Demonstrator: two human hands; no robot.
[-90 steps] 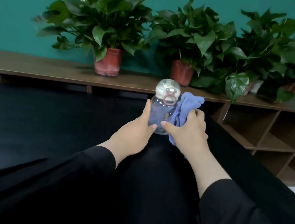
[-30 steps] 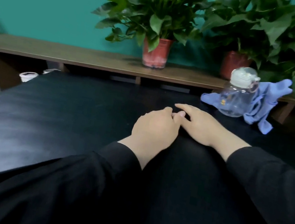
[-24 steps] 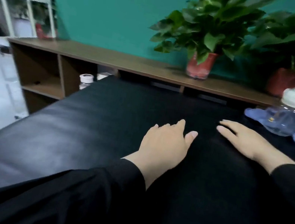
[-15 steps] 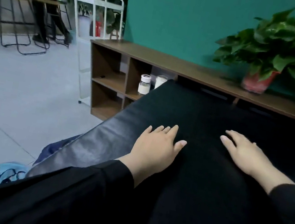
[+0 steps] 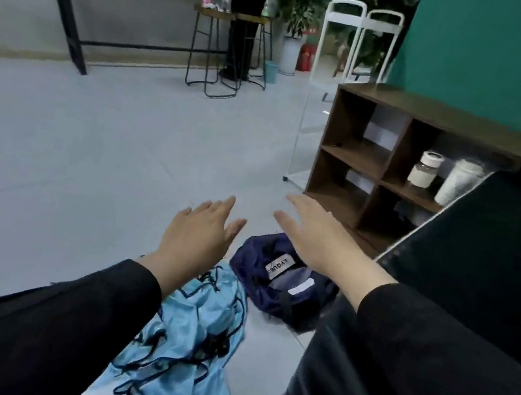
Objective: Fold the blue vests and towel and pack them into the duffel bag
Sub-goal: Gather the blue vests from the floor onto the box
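Our left hand (image 5: 196,235) and right hand (image 5: 316,237) both released, fingers spread in the air, grasping nothing, below them blue vests (image 5: 192,342) heaped on the floor (image 5: 86,149), navy duffel bag (image 5: 276,276) just beside, black worktop (image 5: 492,259) at right

On the floor (image 5: 120,155), the vests (image 5: 188,341) lie left of the duffel bag (image 5: 276,280), the table (image 5: 498,260) to its right.

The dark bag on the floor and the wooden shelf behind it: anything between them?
Only bare floor in the head view between duffel bag and shelf unit.
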